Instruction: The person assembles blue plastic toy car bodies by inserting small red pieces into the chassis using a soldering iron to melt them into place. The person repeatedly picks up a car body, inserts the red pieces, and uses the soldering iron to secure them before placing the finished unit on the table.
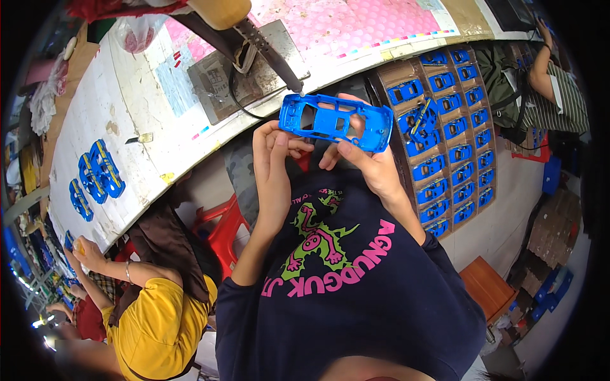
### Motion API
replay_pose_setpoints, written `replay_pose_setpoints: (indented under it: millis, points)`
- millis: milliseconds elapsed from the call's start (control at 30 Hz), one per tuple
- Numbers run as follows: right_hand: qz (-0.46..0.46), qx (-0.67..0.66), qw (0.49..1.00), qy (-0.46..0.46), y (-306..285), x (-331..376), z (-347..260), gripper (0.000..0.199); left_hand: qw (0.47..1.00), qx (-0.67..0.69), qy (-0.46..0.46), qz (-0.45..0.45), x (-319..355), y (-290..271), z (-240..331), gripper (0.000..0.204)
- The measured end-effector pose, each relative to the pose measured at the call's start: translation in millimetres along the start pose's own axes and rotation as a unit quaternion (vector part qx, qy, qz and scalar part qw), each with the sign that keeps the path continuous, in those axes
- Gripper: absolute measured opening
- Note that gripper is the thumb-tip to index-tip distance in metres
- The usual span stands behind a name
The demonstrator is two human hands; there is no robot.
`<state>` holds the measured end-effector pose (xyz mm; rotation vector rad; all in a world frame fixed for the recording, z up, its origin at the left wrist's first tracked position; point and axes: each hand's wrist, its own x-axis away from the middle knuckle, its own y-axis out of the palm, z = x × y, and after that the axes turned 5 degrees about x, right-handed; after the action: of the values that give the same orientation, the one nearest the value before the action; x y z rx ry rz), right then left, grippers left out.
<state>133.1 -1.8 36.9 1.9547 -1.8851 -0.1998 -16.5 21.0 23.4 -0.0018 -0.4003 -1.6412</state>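
A blue plastic toy car body shell (332, 123), with open window holes and its hollow inside showing, is held up at the table's edge. My right hand (365, 159) grips its right end, thumb on the near side and fingertips showing behind. My left hand (273, 155) is at the left end, fingers curled at the near edge and partly hidden. The tip of a dark machine arm (279, 66) comes down at the far left edge of the shell; whether they touch I cannot tell.
A partitioned cardboard tray (448, 174) with several blue car shells stands at the right. On the white table (171, 114) lie more blue car parts (101, 171) at the left. A co-worker in yellow (162, 317) sits left; another person (565, 95) is at far right. A red stool (225, 228) is nearby.
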Motion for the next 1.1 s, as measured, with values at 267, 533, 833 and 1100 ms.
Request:
replay_pose_setpoints:
  millis: [267, 533, 833, 1100]
  points:
    - [0.049, 0.048, 0.995, -0.076, -2, -18, -12, 0.055, 0.996, 0.08, -0.02, -0.014, -4, 9, 12, 0.046]
    - [0.116, 0.3, 0.926, -0.199, -4, -36, -34, 0.058, 0.99, 0.141, -0.013, -0.023, -14, 14, 15, 0.048]
    - [0.079, 0.47, 0.808, -0.345, -7, -44, -52, 0.065, 0.985, 0.166, -0.009, -0.042, -19, 17, 19, 0.05]
    - [0.084, 0.493, 0.794, -0.345, -4, -41, -58, 0.069, 0.986, 0.163, 0.005, -0.046, -17, 19, 24, 0.051]
